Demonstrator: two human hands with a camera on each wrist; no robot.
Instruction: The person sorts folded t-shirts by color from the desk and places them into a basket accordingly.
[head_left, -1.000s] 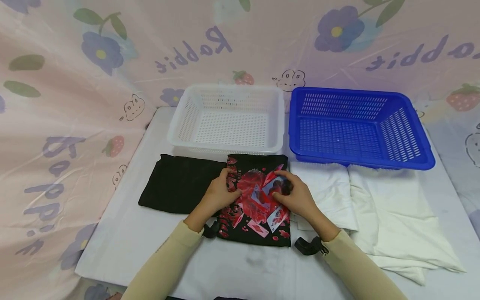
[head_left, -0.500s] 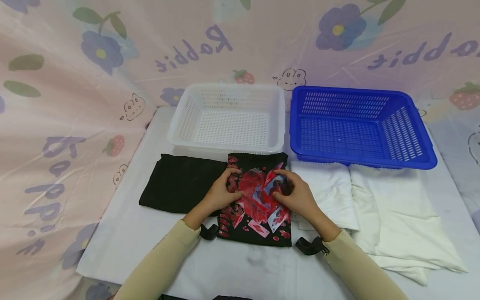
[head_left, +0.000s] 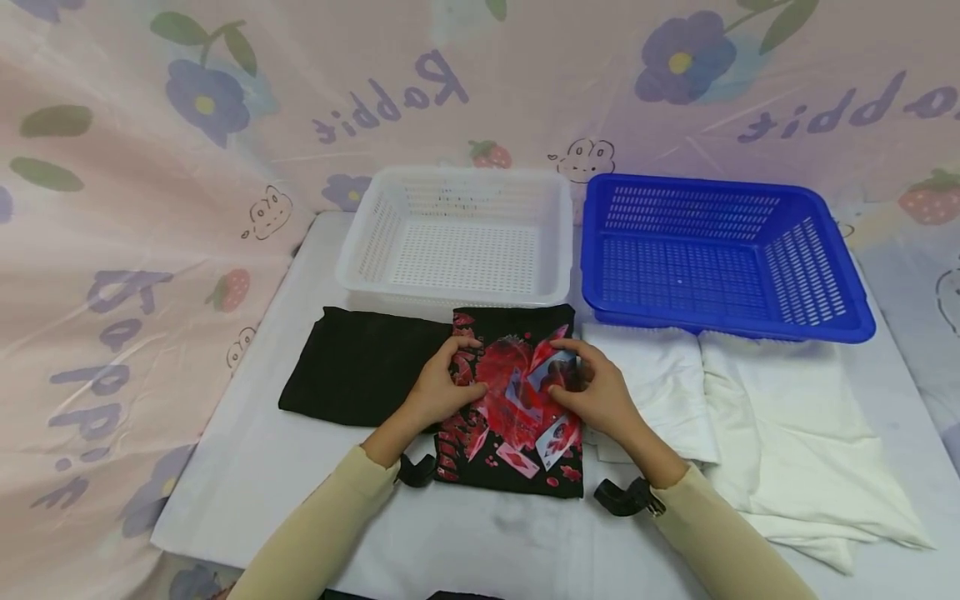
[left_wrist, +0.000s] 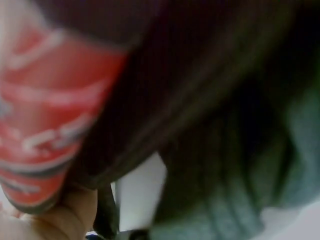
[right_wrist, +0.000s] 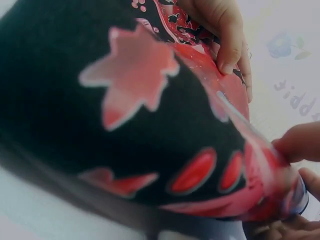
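- Printed curtain (head_left: pixel 510 83) behind everything, cut off at top and sides.
- White-covered desk (head_left: pixel 247 500), cut off at the bottom.
- Blue plastic basket (head_left: pixel 720 327), at the back right.
- White plastic basket (head_left: pixel 450 293), just beyond the printed garment's far end, in its way.
- Cream cloth (head_left: pixel 802 433), at far right, partly hidden at the blue basket's rim.
- Folded black garment with red print (head_left: pixel 513 404), mid-desk, with long axis toward the white basket; partly covered by hands, blurred in the left wrist view.
- Black folded cloth (head_left: pixel 360 367), meeting its left side.
- White folded cloth (head_left: pixel 660 375), at its right, partly behind the right hand (head_left: pixel 600 392).
- Right hand, with fingers pinching the print; cut off in its wrist view.
- Left hand (head_left: pixel 444 383), likewise pinching the opposite side.
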